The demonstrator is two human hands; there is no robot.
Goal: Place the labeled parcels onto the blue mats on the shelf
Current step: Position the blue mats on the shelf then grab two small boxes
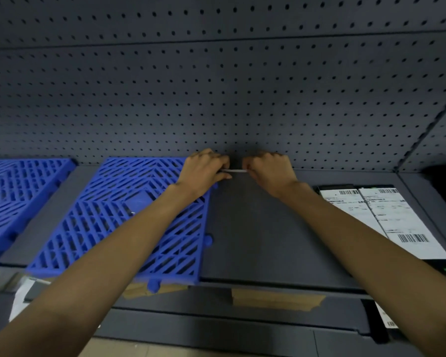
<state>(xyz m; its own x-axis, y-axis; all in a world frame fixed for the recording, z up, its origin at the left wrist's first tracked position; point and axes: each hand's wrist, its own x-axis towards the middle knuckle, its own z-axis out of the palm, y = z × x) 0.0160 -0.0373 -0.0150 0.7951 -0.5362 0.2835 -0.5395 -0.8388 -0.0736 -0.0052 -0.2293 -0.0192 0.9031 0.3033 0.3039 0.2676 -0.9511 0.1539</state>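
Head view: two blue mats (119,215) (18,191), two labels (345,206) (402,222), left grip (204,171) and right grip (271,171) on one white strip (234,171).

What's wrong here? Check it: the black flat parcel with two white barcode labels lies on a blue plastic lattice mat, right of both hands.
Wrong surface. In the head view, the black flat parcel lies on the grey metal shelf, right of the left hand and right hand.
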